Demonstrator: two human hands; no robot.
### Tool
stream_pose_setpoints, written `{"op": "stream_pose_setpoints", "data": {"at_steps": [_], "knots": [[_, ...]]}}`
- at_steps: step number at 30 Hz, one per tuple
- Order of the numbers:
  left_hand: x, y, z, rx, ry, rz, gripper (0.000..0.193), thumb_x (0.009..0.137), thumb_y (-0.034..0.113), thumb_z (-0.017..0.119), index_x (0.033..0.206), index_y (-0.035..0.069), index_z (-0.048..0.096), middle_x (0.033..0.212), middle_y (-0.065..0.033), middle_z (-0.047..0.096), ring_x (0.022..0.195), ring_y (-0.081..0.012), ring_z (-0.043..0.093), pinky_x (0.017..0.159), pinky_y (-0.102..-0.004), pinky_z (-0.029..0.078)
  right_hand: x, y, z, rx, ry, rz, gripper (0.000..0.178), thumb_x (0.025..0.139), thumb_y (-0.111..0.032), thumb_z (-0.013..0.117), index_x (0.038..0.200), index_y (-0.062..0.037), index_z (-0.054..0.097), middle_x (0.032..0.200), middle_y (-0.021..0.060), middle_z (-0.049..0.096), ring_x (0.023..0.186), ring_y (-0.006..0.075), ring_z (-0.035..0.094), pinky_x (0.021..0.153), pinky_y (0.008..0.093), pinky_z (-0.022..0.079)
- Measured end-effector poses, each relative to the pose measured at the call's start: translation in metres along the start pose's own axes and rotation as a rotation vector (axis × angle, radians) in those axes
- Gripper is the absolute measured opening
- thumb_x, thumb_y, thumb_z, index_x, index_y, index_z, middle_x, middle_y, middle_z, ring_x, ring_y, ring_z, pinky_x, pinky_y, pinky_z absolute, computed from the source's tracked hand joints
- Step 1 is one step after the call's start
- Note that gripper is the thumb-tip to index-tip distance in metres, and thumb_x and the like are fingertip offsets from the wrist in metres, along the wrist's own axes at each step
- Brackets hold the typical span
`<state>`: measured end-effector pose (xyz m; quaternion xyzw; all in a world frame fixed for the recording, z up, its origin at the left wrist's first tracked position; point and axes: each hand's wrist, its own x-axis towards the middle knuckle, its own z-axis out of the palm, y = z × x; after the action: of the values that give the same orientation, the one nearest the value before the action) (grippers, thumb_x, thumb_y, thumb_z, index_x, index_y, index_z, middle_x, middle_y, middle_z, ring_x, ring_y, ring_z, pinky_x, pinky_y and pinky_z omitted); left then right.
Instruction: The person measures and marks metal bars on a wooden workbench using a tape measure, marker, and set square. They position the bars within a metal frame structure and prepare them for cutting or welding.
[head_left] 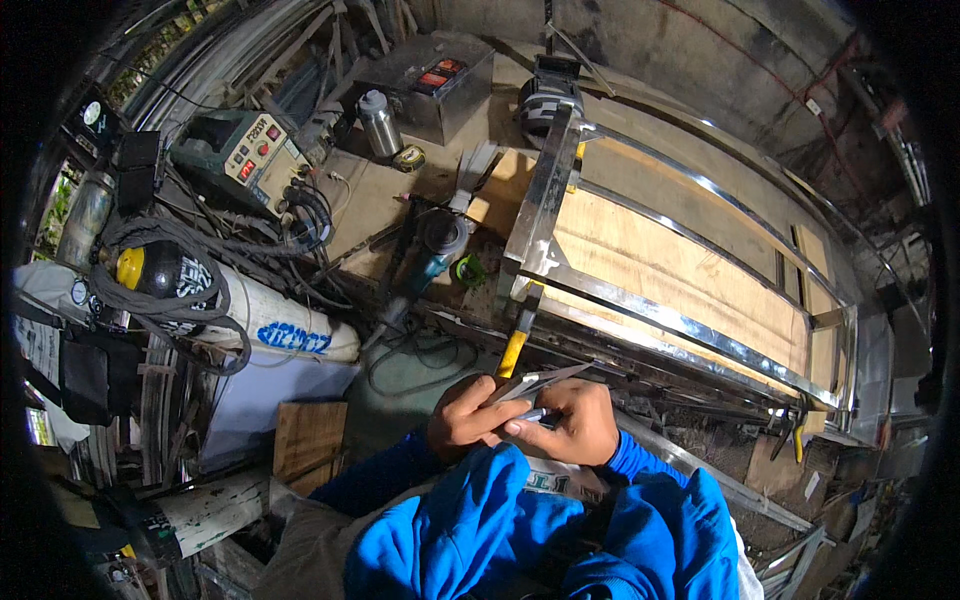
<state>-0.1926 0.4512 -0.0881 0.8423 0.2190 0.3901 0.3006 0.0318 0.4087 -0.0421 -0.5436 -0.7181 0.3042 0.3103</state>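
Observation:
Close in front of my body, my left hand [472,416] is closed around a thin, pointed piece of shiny sheet metal [545,380]. Right beside it, my right hand [575,422] is closed too, thumb pressed on a slim grey pen-like thing [535,415] that points toward the left hand; its exact kind is unclear. Just beyond the hands, a yellow-handled clamp [514,350] reaches up to the near left corner of a long welded frame of shiny square metal tubes [660,308]. That frame lies over plywood on the bench.
An angle grinder [425,262] rests left of the frame. Farther back stand a welding machine [243,160], a steel bottle [378,125], a tape measure [409,158] and a metal box [462,85]. Cables [165,235] drape over a white gas cylinder [290,320] at left. Pliers [799,435] hang at right.

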Motion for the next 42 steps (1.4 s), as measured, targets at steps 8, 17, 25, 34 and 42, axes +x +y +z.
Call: {"op": "stream_pose_setpoints", "data": {"at_steps": [8, 17, 25, 34, 42], "knots": [[-0.018, -0.016, 0.006, 0.164, 0.203, -0.052, 0.044, 0.070, 0.013, 0.092, 0.111, 0.008, 0.078, 0.089, -0.0138, 0.062, 0.075, -0.0271, 0.066, 0.060, -0.0363, 0.054, -0.005, 0.016, 0.010, 0.128, 0.024, -0.081, 0.046, 0.073, -0.036, 0.087, 0.059, -0.0020, 0.060, 0.056, 0.0188, 0.053, 0.052, 0.0381, 0.057, 0.049, 0.0409, 0.044], [-0.011, -0.018, -0.022, 0.229, 0.357, -0.084, 0.041, 0.070, 0.008, 0.094, 0.106, 0.006, 0.076, 0.087, -0.0085, 0.069, 0.075, -0.0211, 0.062, 0.061, -0.0332, 0.051, -0.004, 0.024, 0.012, 0.294, -0.057, -0.194, 0.048, 0.083, -0.038, 0.078, 0.063, -0.0008, 0.054, 0.059, 0.0143, 0.049, 0.053, 0.0328, 0.051, 0.051, 0.0402, 0.038], [-0.007, -0.009, -0.023, 0.133, 0.432, -0.111, 0.030, 0.078, 0.000, 0.085, 0.105, 0.003, 0.075, 0.094, -0.0143, 0.067, 0.079, -0.0236, 0.064, 0.066, -0.0332, 0.054, -0.005, 0.024, 0.017, 0.411, -0.021, -0.197, 0.041, 0.080, -0.029, 0.078, 0.063, -0.0008, 0.053, 0.061, 0.0191, 0.050, 0.055, 0.0399, 0.051, 0.051, 0.0440, 0.039], [-0.012, -0.012, -0.020, 0.128, 0.431, -0.128, 0.029, 0.079, 0.001, 0.083, 0.107, 0.003, 0.076, 0.094, -0.0136, 0.066, 0.080, -0.0244, 0.065, 0.069, -0.0335, 0.055, -0.012, 0.023, 0.021, 0.582, -0.036, -0.071, 0.058, 0.094, -0.050, 0.060, 0.064, -0.0017, 0.049, 0.059, 0.0097, 0.044, 0.051, 0.0254, 0.045, 0.051, 0.0379, 0.032], [-0.008, 0.002, -0.002, 0.041, 0.292, -0.084, 0.035, 0.086, 0.019, 0.086, 0.118, 0.008, 0.077, 0.094, -0.0140, 0.066, 0.079, -0.0258, 0.066, 0.070, -0.0346, 0.054, -0.015, 0.016, 0.031, 0.551, -0.163, 0.228, 0.052, 0.107, -0.033, 0.061, 0.066, -0.0007, 0.052, 0.061, -0.0020, 0.040, 0.061, 0.0076, 0.035, 0.053, 0.0335, 0.031]]}}
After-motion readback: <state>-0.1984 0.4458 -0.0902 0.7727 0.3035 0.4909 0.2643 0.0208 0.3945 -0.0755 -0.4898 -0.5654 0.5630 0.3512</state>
